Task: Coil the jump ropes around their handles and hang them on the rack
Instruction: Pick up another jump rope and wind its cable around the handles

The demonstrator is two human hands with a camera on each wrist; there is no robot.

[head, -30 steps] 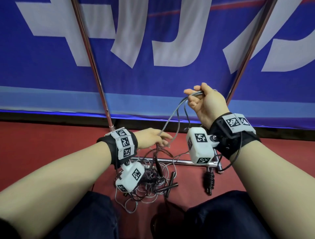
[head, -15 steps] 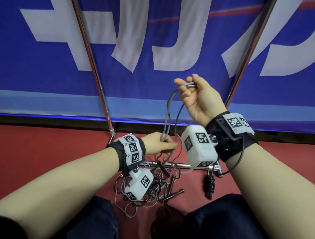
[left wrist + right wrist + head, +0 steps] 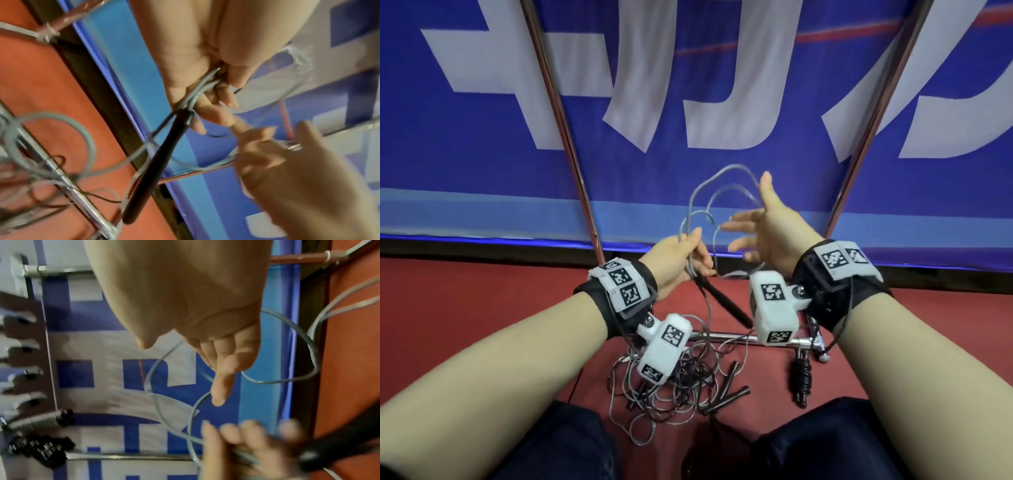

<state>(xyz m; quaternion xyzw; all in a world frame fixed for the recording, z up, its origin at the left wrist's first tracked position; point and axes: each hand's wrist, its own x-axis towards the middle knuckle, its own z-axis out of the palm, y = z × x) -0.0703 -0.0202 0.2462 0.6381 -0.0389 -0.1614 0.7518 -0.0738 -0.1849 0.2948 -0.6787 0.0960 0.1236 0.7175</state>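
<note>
Rope point(image 3: 726, 178) loops between hands, above rack point(image 3: 726, 337).

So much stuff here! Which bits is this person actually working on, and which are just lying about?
In the job:
- left hand, gripping gathered grey rope loops and a black handle
- right hand, open beside the loops
- tangled ropes on the floor, waiting
- chrome rack bar

Just there:
- blue banner
- red floor
- wrist cameras

Left hand point(image 3: 676, 260) grips rope point(image 3: 722, 178); right hand point(image 3: 774, 229) spread.
</note>
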